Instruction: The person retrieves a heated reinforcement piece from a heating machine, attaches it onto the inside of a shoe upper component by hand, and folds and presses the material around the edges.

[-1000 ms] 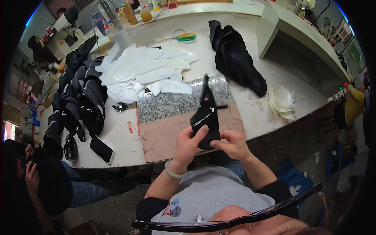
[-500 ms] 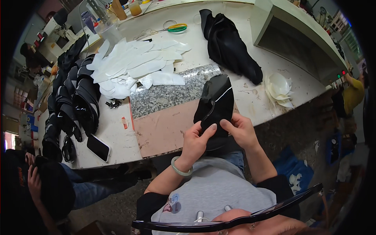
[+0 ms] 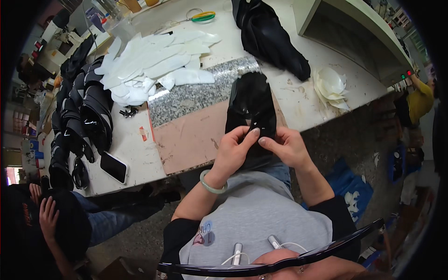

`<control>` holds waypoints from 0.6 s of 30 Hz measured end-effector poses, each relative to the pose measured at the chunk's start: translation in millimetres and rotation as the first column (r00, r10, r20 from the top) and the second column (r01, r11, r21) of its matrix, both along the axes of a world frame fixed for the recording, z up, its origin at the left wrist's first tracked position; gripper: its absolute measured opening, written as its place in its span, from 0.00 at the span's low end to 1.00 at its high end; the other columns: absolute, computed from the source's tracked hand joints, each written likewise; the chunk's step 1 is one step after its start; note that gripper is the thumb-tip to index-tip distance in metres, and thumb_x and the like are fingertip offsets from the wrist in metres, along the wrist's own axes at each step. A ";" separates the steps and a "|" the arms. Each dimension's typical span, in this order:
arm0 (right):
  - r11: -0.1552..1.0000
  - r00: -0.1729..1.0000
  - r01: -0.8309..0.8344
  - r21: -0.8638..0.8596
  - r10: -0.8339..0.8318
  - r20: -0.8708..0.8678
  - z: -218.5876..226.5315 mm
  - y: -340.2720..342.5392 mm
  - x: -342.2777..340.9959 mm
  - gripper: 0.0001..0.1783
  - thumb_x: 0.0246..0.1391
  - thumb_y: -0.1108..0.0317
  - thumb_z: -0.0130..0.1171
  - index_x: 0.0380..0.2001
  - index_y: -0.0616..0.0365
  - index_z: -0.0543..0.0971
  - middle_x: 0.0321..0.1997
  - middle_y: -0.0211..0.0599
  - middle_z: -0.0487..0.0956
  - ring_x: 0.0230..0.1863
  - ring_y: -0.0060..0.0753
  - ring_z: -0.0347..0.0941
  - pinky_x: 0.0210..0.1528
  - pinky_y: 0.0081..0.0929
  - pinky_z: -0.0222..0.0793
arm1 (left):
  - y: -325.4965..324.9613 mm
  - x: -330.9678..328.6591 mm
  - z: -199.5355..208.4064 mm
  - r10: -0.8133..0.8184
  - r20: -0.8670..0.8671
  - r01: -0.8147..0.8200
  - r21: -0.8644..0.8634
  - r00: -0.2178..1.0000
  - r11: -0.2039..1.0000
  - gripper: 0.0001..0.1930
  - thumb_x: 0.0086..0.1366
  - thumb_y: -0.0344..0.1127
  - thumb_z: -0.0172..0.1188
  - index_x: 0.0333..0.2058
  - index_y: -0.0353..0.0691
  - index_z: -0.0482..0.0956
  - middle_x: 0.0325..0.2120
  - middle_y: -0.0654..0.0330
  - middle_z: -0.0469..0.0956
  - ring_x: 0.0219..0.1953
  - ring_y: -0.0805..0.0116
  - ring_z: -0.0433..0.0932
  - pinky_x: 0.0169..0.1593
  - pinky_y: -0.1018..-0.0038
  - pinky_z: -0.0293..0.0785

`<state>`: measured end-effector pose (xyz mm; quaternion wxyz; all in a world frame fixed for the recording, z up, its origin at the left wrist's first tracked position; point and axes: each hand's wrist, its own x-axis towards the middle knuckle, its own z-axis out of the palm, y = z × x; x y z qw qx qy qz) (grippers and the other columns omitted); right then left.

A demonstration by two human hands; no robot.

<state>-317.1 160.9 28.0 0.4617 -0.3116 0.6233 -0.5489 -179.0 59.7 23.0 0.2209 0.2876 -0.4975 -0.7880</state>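
Note:
Over the near edge of the bench I hold a black shoe upper (image 3: 252, 95) with both hands. My left hand (image 3: 235, 148) pinches its lower left part between thumb and fingers. Opposite it, my right hand (image 3: 288, 147) grips the lower right side, its thumb close to the left thumb. The upper stands lengthwise away from me, with a dark opening or fold near its middle. Fingers behind the material are hidden. Beneath and beyond it lie a pinkish board (image 3: 189, 143) and a speckled stone slab (image 3: 182, 103).
White shaped sheets (image 3: 156, 65) are heaped beyond the slab. Black uppers (image 3: 95, 114) and a phone (image 3: 114, 168) lie left; a black bundle (image 3: 270, 39), scissors (image 3: 203, 17) and white cupped pieces (image 3: 330, 86) lie farther off. A box-like machine (image 3: 354, 35) stands right. A co-worker's hand (image 3: 48, 217) shows at left.
The upper has turned in my hands: the shiny face with a pale line has given way to a matt dark side. My thumbs have come closer together. The view has shifted slightly.

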 end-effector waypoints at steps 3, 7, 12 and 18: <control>0.996 0.992 0.016 -0.086 -0.004 0.130 2.0 0.7 -2.1 0.08 0.50 0.68 0.63 0.28 0.62 0.77 0.23 0.21 0.73 0.23 0.10 0.62 0.23 0.12 0.57 | 1.3 0.4 2.8 -0.009 -0.060 0.005 -0.079 0.998 0.997 0.10 0.64 0.37 0.56 0.34 0.34 0.77 0.27 0.69 0.75 0.29 0.85 0.68 0.34 0.86 0.65; 0.986 0.919 0.044 -0.158 0.022 0.393 12.4 -1.7 7.7 0.07 0.51 0.69 0.62 0.29 0.62 0.78 0.25 0.23 0.75 0.25 0.11 0.64 0.26 0.13 0.58 | -2.9 3.6 11.1 -0.007 -0.124 0.032 0.203 0.992 0.979 0.09 0.64 0.37 0.56 0.31 0.36 0.76 0.26 0.69 0.75 0.28 0.84 0.70 0.32 0.85 0.67; 0.960 0.922 -0.027 -0.277 0.131 0.364 1.4 -15.3 1.5 0.08 0.50 0.70 0.63 0.32 0.62 0.76 0.29 0.25 0.75 0.30 0.14 0.68 0.31 0.13 0.63 | -1.2 9.0 34.7 0.039 -0.210 0.037 0.348 0.977 0.937 0.11 0.67 0.38 0.52 0.33 0.35 0.76 0.27 0.68 0.75 0.28 0.84 0.71 0.31 0.85 0.68; 0.813 0.835 0.042 -0.580 -0.348 -0.427 13.9 -68.4 1.5 0.18 0.43 0.77 0.67 0.37 0.58 0.71 0.30 0.27 0.73 0.28 0.15 0.67 0.28 0.14 0.63 | -9.9 23.2 43.6 0.278 -0.274 -0.192 0.302 0.921 0.934 0.07 0.66 0.33 0.51 0.35 0.38 0.77 0.29 0.69 0.73 0.35 0.79 0.74 0.34 0.77 0.74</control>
